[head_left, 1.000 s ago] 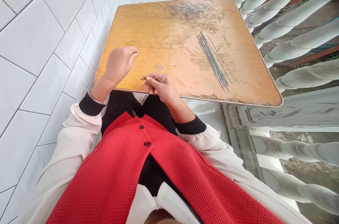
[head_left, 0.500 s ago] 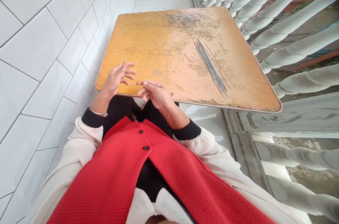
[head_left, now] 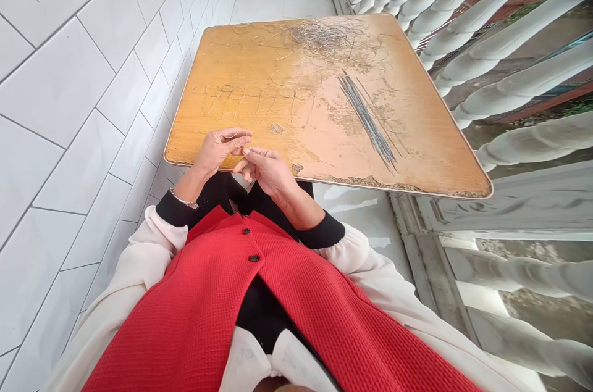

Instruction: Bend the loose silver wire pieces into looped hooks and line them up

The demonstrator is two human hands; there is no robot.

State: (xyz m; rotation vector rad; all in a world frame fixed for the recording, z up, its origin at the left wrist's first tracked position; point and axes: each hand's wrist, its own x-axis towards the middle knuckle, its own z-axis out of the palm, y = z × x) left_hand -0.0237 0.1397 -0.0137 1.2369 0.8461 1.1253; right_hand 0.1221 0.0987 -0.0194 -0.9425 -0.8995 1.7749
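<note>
My left hand (head_left: 223, 148) is closed, thumb and fingers pinched together over the near edge of the wooden board. Its fingertips meet those of my right hand (head_left: 269, 171), which also pinches, with thumb against forefinger. Whatever lies between the fingertips is too thin or hidden to make out. Beyond my hands, several thin wires bent into loops with tails (head_left: 252, 95) lie in a row. Right of them rests a bundle of straight dark wires (head_left: 368, 120). A tangled heap of wire (head_left: 322, 35) sits at the far side.
The tabletop (head_left: 324, 151) has worn, peeling patches and a chipped near edge. A white tiled wall (head_left: 97, 77) runs along the left. On the right stands a white balustrade (head_left: 509, 58). A few single wires lie beside the straight bundle.
My left hand has moved right and its spread fingers have closed, so it now meets my right hand. The right hand stays pinched, nearly in place. The wires on the table are unchanged.
</note>
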